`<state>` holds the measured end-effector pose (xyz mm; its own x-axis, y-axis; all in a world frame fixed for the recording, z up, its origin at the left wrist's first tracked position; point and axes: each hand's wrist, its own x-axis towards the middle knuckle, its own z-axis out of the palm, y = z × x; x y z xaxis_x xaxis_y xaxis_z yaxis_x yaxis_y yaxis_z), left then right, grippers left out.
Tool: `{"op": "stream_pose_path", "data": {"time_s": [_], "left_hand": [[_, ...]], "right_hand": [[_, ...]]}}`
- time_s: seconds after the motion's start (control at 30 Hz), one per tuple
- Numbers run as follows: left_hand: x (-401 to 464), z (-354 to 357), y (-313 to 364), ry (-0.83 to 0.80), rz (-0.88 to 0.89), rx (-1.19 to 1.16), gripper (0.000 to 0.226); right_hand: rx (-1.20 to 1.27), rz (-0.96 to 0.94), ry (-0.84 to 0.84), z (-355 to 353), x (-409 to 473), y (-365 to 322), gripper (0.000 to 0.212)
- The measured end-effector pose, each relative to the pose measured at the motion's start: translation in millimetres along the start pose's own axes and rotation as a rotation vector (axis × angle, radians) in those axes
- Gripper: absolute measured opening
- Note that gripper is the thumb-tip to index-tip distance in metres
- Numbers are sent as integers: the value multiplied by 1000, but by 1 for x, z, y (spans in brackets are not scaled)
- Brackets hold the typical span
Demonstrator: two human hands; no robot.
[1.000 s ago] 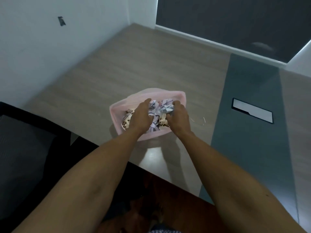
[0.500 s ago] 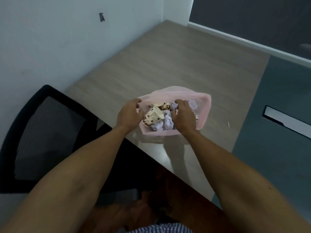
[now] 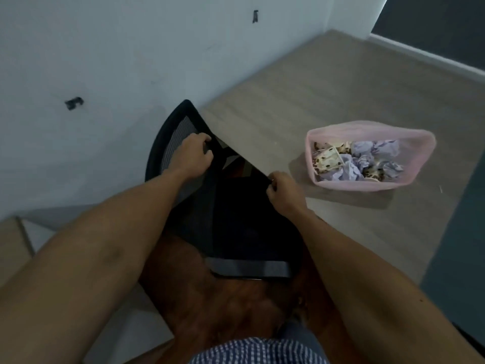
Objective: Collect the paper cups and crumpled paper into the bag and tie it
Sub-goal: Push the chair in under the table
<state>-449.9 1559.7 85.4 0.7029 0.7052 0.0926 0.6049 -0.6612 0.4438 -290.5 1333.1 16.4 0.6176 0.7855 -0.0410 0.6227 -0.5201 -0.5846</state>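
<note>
Our left hand (image 3: pixel 193 156) grips the chair (image 3: pixel 231 219) back; our right hand (image 3: pixel 284 191) curls at the table (image 3: pixel 288 101) edge, nearer the open bag (image 3: pixel 367 183) lying to its right, untied

White wall (image 3: pixel 110 56), wooden table (image 3: pixel 301 82) — black chair (image 3: pixel 236 222).

My left hand (image 3: pixel 193 157) grips the top edge of the black mesh chair (image 3: pixel 236 219) backrest; my right hand (image 3: pixel 284 191) pinches the near edge of the wooden table (image 3: pixel 301 95). The pink bag (image 3: pixel 367 185) stands open near that edge, holding spotted paper cups (image 3: pixel 326 160) and crumpled paper (image 3: pixel 375 149)
</note>
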Motion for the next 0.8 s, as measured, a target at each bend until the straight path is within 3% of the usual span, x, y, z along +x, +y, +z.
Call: {"op": "stream_pose_path", "data": {"time_s": [0.07,0.23,0.37,0.8], "left_hand": [[-10,-15,-33,-5,10,2,44],[-31,-35,-97,-16,-27,21,47],[-36,-36,-128,36,-37,-20,43],[6,-18,-151,18,-185,-265,50]], "right_hand": [[-9,-10,-94,23,-17,-28,37],[-52,-32,-393,75,-56,-96,82],[-76,-10,-514,117,-68,-138,108],[-251,-45,-340,187,-61,-185,72]]}}
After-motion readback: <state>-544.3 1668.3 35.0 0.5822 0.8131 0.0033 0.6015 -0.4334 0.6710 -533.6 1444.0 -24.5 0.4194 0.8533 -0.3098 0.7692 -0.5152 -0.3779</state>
